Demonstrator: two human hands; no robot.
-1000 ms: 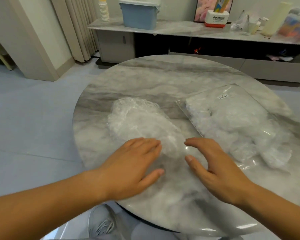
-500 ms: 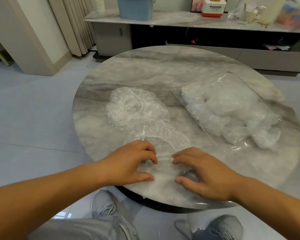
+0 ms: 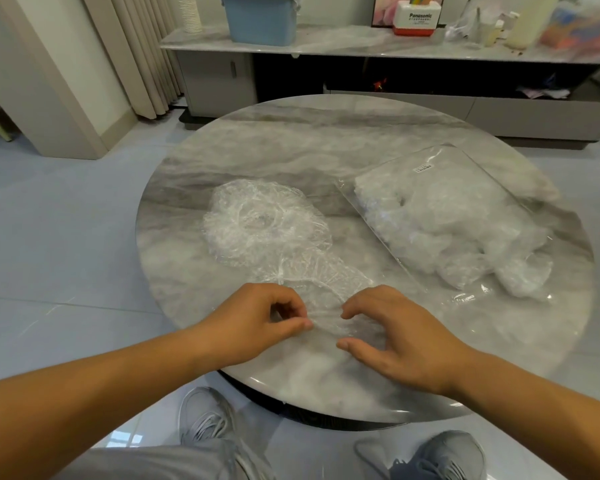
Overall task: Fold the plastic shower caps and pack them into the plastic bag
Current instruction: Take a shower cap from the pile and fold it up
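Shower caps (image 3: 265,225) of crinkled clear film lie loose on the left middle of the round marble tabletop (image 3: 326,140). One is spread round with its gathered elastic showing. A second cap (image 3: 323,289) trails from it toward the near edge and reaches both hands. Right of them, slanting across the tabletop and just apart from the loose caps, lies the plastic bag (image 3: 447,216), already bulging with more caps. Its open end faces the near right, and some caps spill out there. A small white label (image 3: 424,167) sits near the bag's far end, its print too small to read. Behind the tabletop, a long marble shelf (image 3: 361,45) carries a white and red box (image 3: 418,17) marked "Panasonic", a blue bin (image 3: 260,19) and a stack of paper cups (image 3: 189,12).

Both forearms reach in from the near edge, palms down. On the left hand (image 3: 257,320) the grip is closed: the curled fingers and thumb pinch the near edge of the second cap. On the right hand (image 3: 399,336) the grip stands apart, forefinger and thumb arched in a wide C, tips touching the film that lies between them.
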